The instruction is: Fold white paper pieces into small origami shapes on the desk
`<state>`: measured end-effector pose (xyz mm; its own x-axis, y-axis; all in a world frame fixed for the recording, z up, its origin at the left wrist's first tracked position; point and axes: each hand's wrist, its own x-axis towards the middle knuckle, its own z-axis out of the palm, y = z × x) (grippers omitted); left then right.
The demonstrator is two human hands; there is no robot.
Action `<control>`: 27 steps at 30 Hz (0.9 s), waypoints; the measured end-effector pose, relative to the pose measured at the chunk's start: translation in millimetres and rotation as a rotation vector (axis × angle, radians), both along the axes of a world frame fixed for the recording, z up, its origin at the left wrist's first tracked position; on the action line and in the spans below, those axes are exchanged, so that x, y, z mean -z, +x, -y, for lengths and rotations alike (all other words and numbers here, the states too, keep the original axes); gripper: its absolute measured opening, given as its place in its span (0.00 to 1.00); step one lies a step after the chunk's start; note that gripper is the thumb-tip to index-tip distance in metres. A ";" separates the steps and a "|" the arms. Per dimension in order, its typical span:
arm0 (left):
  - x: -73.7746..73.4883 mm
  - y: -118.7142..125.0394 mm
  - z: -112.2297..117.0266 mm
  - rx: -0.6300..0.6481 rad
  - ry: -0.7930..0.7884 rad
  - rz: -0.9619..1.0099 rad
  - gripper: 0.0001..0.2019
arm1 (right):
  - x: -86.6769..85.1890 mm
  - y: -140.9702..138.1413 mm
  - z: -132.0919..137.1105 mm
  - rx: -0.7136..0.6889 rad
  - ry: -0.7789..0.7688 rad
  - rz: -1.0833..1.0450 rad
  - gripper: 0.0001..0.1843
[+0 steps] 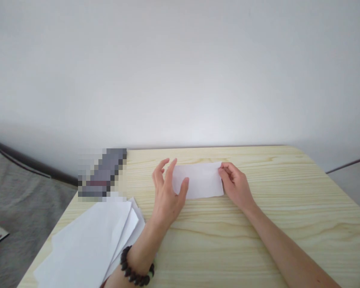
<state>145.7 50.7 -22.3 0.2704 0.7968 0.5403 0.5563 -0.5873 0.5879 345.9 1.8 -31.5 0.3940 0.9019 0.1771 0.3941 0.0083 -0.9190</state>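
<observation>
A small white rectangle of paper point(201, 182) lies crosswise over the middle of the wooden table, long side running left to right. My right hand point(235, 184) pinches its upper right corner between thumb and fingers. At the paper's left end is my left hand point(168, 192), its fingers spread and the thumb standing apart over the sheet. It covers part of the left edge, and whether it touches the paper I cannot tell. A dark beaded bracelet point(135, 272) circles my left wrist.
A loose stack of white sheets point(87, 240) lies at the table's left front, beside my left forearm. Behind it is a dark pixelated object point(108, 172). The pale wooden table point(288, 192) ends at a white wall point(198, 72).
</observation>
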 end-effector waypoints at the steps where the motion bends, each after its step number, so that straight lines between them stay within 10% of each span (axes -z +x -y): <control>1: 3.7 0.0 -3.5 -0.020 -0.073 0.056 0.28 | 0.2 0.6 -0.1 0.011 0.007 -0.014 0.12; 7: 9.7 3.2 -9.6 0.156 -0.669 0.517 0.34 | 0.0 1.4 -0.7 0.076 0.032 -0.100 0.13; 14: 1.3 1.0 -7.5 0.207 -0.849 0.582 0.22 | -0.6 -0.5 0.4 -0.035 0.008 -0.250 0.17; 22: -3.8 3.3 -5.3 0.202 -0.856 0.658 0.20 | -0.7 1.9 3.1 -0.151 -0.096 -0.167 0.18; 27: -5.4 1.4 -3.4 0.123 -0.414 0.470 0.23 | 0.0 1.7 2.1 -0.126 -0.064 -0.188 0.17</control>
<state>147.1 54.1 -16.9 0.1819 0.9433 0.2778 0.1264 -0.3026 0.9447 347.7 -0.3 -31.5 0.2983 0.9531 0.0518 0.2156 -0.0144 -0.9764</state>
